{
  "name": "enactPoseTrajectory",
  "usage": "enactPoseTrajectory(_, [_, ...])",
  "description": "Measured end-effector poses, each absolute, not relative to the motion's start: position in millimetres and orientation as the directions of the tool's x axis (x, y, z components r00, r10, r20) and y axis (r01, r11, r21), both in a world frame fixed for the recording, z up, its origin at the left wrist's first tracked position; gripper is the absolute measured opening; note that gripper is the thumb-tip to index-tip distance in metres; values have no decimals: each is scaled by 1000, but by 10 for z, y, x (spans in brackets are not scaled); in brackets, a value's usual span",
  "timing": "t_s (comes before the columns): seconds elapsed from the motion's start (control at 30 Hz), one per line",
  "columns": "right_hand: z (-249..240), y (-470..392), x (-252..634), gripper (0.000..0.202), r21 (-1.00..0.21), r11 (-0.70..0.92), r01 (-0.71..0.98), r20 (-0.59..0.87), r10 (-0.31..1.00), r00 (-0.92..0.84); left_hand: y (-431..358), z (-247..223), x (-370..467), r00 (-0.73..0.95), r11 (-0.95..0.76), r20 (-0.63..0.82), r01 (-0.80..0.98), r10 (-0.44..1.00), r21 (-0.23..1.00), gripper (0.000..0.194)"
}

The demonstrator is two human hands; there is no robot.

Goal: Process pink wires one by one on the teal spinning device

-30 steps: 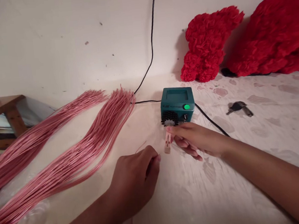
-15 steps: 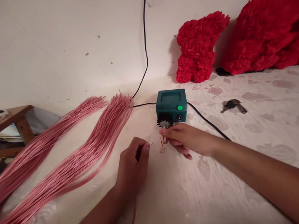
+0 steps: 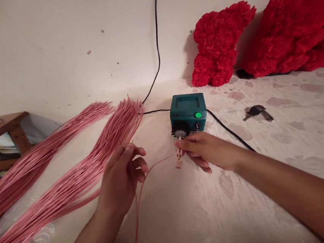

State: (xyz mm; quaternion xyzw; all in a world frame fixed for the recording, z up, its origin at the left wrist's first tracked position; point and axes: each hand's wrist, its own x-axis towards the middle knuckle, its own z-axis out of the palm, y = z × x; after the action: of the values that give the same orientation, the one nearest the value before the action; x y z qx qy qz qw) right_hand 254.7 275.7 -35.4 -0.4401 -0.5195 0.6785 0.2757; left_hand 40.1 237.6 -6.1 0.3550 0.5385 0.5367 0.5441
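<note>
My right hand (image 3: 199,146) pinches a small pale clip-like piece (image 3: 179,156) just in front of a teal box (image 3: 187,107), below its black bristled wheel (image 3: 180,129). The box has a green button on its front. To the left, my left hand (image 3: 124,174) is raised with thumb and forefinger pressed together at the end of a thin pink strand; its other fingers are curled loosely. Another thin pink strand (image 3: 152,167) arches from beside the left hand toward the pale piece. Long pink strand bundles (image 3: 96,158) lie beyond and left of that hand.
Red flower-covered shapes (image 3: 215,47) lean against the wall at the back right. Keys (image 3: 257,112) lie on the patterned cover. A black cable (image 3: 231,132) runs right of the box, another up the wall. A wooden stand (image 3: 16,129) is at far left.
My left hand has moved left, away from the pale piece, and its lower fingers have loosened. A pink strand now arches between them. My right hand keeps its hold; the view has shifted slightly.
</note>
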Motion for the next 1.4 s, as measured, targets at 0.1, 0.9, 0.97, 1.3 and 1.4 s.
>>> enactPoseTrajectory(0.1, [-347, 2755, 2543, 42, -948, -306, 82, -308, 833, -459, 2405, -31, 350, -71, 310, -361, -375, 930, 873, 6])
enactPoseTrajectory(0.9, [-328, 2750, 2541, 40, -948, -295, 117, -316, 842, -437, 2164, -288, 602, 159, -336, 309, 643, 938, 689, 15])
enactPoseTrajectory(0.97, [-331, 2751, 2543, 39, -949, -295, 113, -314, 843, -437, 2132, -335, 587, 288, -487, 409, 671, 866, 560, 12])
enactPoseTrajectory(1.3, [-348, 2752, 2545, 37, -946, -301, 118, -323, 862, -391, 2056, -390, 527, 495, -661, 447, 638, 745, 395, 14])
enactPoseTrajectory(1.4, [-342, 2747, 2549, 38, -949, -290, 125, -316, 869, -380, 2058, -400, 528, 482, -631, 418, 673, 770, 386, 13])
